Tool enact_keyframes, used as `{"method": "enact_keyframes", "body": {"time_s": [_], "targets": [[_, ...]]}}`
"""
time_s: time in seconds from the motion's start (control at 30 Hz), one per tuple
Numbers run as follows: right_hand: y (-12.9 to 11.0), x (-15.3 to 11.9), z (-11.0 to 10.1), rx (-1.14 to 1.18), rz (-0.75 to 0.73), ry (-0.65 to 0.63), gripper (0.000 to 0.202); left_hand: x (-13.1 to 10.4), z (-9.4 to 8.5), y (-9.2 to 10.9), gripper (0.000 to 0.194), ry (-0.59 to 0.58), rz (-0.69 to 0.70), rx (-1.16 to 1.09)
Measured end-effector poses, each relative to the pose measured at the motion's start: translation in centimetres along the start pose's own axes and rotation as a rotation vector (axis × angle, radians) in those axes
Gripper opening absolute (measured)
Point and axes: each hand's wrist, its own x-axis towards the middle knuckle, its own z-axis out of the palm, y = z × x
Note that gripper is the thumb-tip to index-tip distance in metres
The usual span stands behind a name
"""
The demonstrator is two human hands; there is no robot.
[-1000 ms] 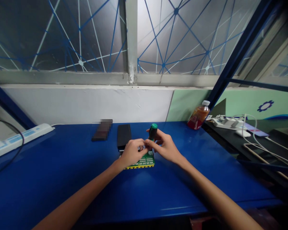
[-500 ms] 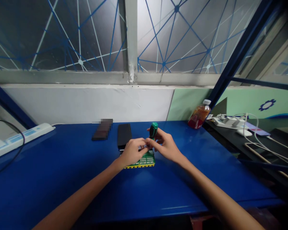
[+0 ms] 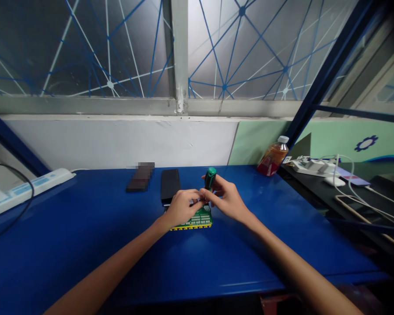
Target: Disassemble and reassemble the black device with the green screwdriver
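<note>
A screwdriver (image 3: 210,178) with a green and black handle stands nearly upright over a green circuit board (image 3: 200,218) edged in yellow along its near side. My right hand (image 3: 229,200) is closed round the lower part of that handle. My left hand (image 3: 181,208) rests over the board's left part, its fingers pinched together close to the screwdriver's lower end. What those fingertips hold, if anything, is hidden. Just behind my left hand lies a flat black case (image 3: 170,186). The screwdriver's tip cannot be seen clearly.
Left of the black case lies a dark flat rectangle (image 3: 138,178), partly blurred out. A white power strip (image 3: 29,188) and black cable are on the blue table's (image 3: 118,258) left. A drink bottle (image 3: 273,156) leans at the back right, near a black side table (image 3: 357,210) with cables.
</note>
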Motion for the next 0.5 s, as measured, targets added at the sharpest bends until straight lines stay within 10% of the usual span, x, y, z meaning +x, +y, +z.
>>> {"method": "enact_keyframes", "body": {"time_s": [0.5], "targets": [[0.09, 0.0, 0.04, -0.017, -0.005, 0.015, 0.035, -0.05, -0.08, -0.02, 0.02, -0.012, -0.008, 0.041]]}}
